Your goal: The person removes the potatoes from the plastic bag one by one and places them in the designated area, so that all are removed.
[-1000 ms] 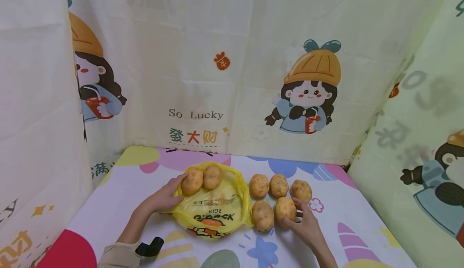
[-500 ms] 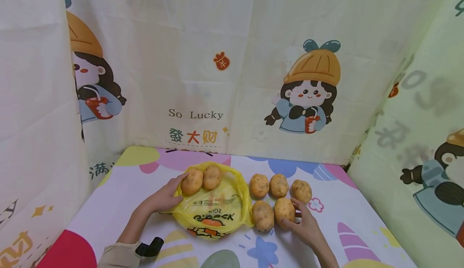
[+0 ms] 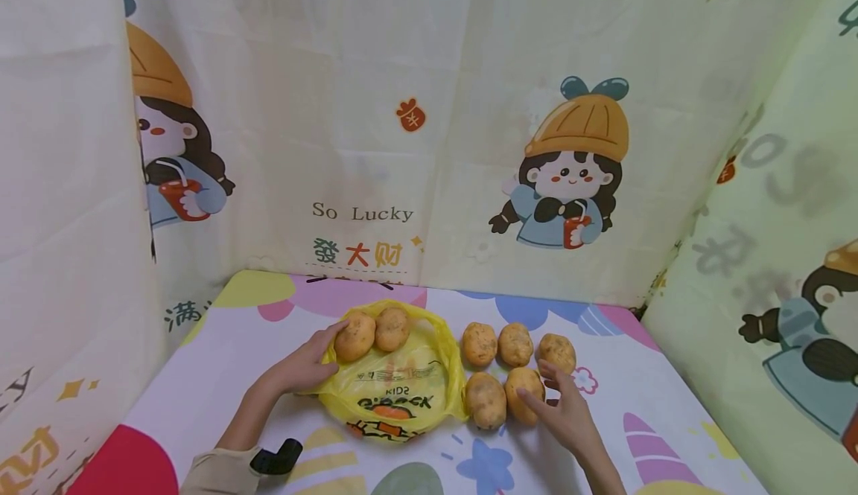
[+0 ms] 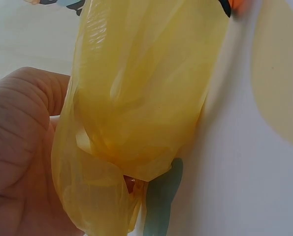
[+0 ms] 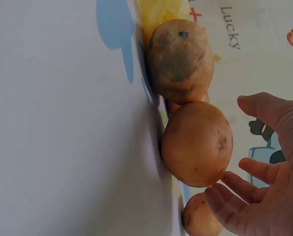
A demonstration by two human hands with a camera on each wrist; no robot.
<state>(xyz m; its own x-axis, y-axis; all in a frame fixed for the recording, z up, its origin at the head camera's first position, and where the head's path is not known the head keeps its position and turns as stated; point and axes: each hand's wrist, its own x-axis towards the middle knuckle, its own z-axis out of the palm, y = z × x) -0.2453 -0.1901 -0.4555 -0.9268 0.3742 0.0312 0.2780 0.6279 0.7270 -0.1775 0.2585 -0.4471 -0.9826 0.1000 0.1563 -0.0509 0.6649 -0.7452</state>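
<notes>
A yellow plastic bag (image 3: 402, 372) lies spread with its mouth up, two potatoes (image 3: 392, 329) inside at its far left. My left hand (image 3: 310, 361) holds the bag's left rim, its fingertips against the nearer potato (image 3: 355, 337). In the left wrist view, the yellow film (image 4: 141, 83) hides most of the fingers. On the right, my right hand (image 3: 568, 413) is spread beside the front right potato (image 3: 524, 394). In the right wrist view the thumb stands off that potato (image 5: 198, 145), and the fingertips are right at its side.
Beside the front right potato sits another potato (image 3: 485, 400), close to the bag's right edge. Three more potatoes (image 3: 516, 344) form a row behind. A patterned cloth covers the table (image 3: 429, 473); printed cloth walls (image 3: 375, 145) enclose the back and sides.
The front right potato has shifted slightly left, toward its neighbour. My right hand has loosened from it, the thumb lifting away. My left hand and the bag stay as they were.
</notes>
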